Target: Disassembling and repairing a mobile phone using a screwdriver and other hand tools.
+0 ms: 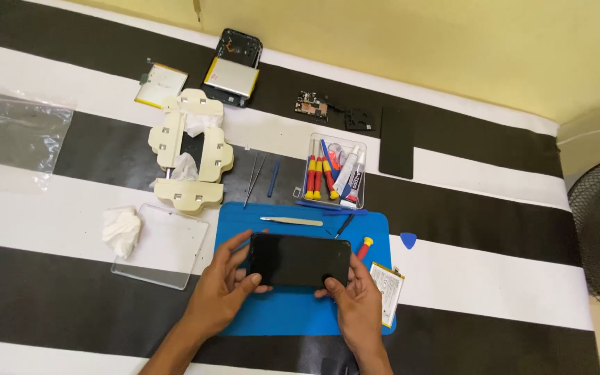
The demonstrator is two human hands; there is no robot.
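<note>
Both hands, left hand (pixel 220 288) and right hand (pixel 355 302), gripped the closed black phone (pixel 298 260) over the blue mat (pixel 293 312); opened phone (pixel 234 67), loose battery (pixel 387 281) and tweezers (pixel 291 221) lay unused.

Two hands, the left hand (pixel 220 288) and the right hand (pixel 357 305), are in the lower middle of the frame with one dark phone (pixel 298 260) between them. One blue mat (pixel 293 316) lies under them. Three loose flat batteries: upper left (pixel 160 85), top middle on an opened phone (pixel 232 76), lower right (pixel 387 283). One clear tool tray (pixel 333 170), one blue pick (pixel 407 240), one plastic bag (pixel 19 135).
</note>
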